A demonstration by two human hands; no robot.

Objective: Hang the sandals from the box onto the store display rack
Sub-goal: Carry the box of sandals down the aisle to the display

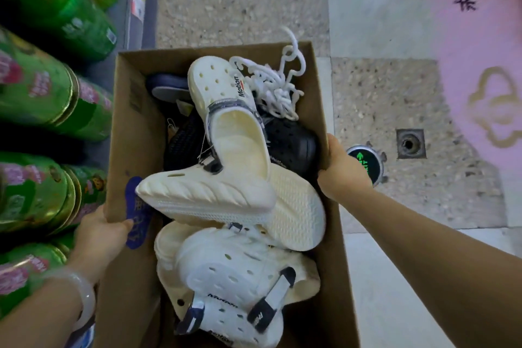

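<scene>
A brown cardboard box (135, 127) is held above the floor, filled with several sandals. Cream-white clogs (226, 121) lie on top, one showing its ribbed sole (293, 206). Black clogs (293, 144) and a dark blue sandal (166, 87) sit deeper inside. A tangle of white plastic hangers (276, 85) rests in the far right corner. My left hand (99, 234) grips the box's left wall, thumb inside. My right hand (343, 169) grips the right wall. No display rack is in view.
Shelves of green bottles (42, 93) stand close on the left. The floor is speckled stone with a round green exit marker (365, 165), a small square drain (409, 144) and a pink floor graphic (480, 65) at the right.
</scene>
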